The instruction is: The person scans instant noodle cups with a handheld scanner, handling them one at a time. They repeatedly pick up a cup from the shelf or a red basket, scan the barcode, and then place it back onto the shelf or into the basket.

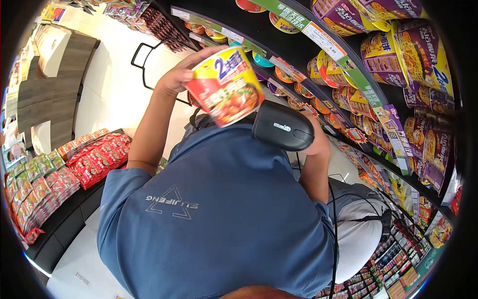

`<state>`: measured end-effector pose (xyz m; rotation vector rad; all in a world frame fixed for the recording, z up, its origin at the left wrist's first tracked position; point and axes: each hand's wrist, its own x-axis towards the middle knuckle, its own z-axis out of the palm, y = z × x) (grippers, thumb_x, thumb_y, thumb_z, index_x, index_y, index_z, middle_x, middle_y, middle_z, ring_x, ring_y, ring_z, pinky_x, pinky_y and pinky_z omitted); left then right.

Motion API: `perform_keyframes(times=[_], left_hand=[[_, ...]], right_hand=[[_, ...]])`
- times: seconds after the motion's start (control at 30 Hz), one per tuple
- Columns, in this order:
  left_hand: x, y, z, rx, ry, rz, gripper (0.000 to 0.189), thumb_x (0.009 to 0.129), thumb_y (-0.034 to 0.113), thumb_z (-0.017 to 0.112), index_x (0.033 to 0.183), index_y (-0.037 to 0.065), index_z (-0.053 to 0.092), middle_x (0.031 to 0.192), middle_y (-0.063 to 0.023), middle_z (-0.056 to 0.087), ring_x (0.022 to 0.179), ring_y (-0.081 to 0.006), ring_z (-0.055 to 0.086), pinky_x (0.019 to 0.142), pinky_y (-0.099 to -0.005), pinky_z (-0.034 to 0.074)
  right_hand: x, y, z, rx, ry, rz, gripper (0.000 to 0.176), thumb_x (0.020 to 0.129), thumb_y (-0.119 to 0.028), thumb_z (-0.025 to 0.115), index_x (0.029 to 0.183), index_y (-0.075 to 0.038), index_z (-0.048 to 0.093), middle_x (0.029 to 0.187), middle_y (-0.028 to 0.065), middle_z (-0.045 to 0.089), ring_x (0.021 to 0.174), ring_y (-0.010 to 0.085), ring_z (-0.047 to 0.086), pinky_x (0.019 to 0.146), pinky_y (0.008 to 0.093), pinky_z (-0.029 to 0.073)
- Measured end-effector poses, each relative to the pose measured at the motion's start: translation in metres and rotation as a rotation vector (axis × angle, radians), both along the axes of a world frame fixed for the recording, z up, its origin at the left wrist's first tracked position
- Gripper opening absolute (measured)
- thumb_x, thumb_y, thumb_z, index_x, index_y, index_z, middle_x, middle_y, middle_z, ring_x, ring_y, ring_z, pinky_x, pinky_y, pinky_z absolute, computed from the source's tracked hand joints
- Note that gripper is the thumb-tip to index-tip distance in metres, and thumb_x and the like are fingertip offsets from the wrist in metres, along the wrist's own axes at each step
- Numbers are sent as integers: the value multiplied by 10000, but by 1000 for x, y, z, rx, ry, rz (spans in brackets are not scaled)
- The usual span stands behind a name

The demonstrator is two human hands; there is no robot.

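Observation:
My left hand [178, 75] grips a red and yellow instant noodle cup [230, 88] by its rim, at the upper middle. The cup is tilted, with its printed side facing me. In my right hand [320, 138] is a black handheld scanner [283, 126], just right of the cup's lower part; most of the fingers are hidden behind it. The gap between cup and scanner is small, and whether they touch I cannot tell.
Shelves with price strips [326, 41] hold noodle cups and purple noodle packs [420, 55] on the right. Red snack packets [99, 157] lie on a dark display at the left. A black cable [335, 239] hangs by my right side. Wooden counter [50, 84] stands upper left.

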<state>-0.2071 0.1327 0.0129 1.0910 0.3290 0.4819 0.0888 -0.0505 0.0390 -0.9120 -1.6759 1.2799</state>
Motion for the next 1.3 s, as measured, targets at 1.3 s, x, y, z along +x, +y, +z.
perform_keyframes(times=[1.3], left_hand=[[261,61,-98,1602,946,211,945,628,778,636,1356,187,516,1401,-166,446,1326,-350,362,1087,-498,255]], right_hand=[[32,-65,-27,-323,-65,-262,387,640,-71,822,972,36,653,867,112,709,769,151,640,746,307,506]])
